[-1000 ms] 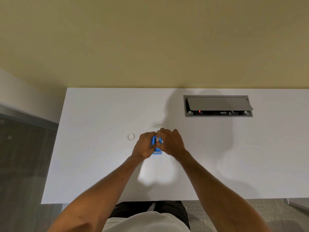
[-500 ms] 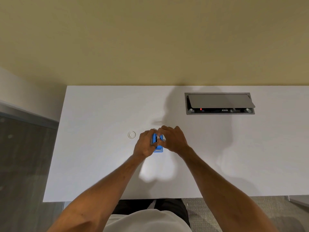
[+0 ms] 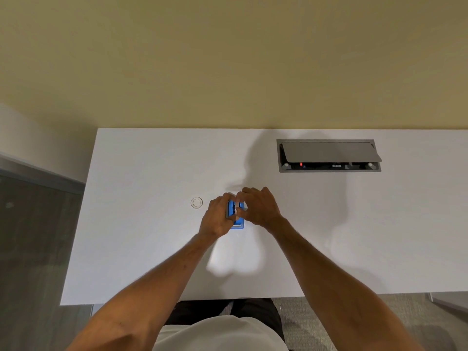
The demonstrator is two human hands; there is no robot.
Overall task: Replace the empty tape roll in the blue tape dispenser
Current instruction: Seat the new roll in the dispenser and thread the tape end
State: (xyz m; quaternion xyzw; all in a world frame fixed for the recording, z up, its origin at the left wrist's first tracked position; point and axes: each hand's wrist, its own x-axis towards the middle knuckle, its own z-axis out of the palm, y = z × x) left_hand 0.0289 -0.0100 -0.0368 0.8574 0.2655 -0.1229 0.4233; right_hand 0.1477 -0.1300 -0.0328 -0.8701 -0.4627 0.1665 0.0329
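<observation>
A small blue tape dispenser (image 3: 236, 219) stands on the white table (image 3: 141, 249), its cutter end toward me. My left hand (image 3: 217, 219) wraps its left side and holds it down. My right hand (image 3: 258, 206) is at the dispenser's top right, with thumb and fingers pinched over the roll slot; what they pinch is hidden. A clear, whitish tape ring (image 3: 196, 202) lies flat on the table just left of my left hand, apart from it.
A grey cable box (image 3: 328, 155) with a half-raised lid is set into the table at the back right. The table's back edge meets a beige wall. Its left and front edges drop to a dark floor.
Both hands stay on the dispenser. The pale piece seen between the fingers a second ago is no longer visible, and more of the dispenser's blue top shows.
</observation>
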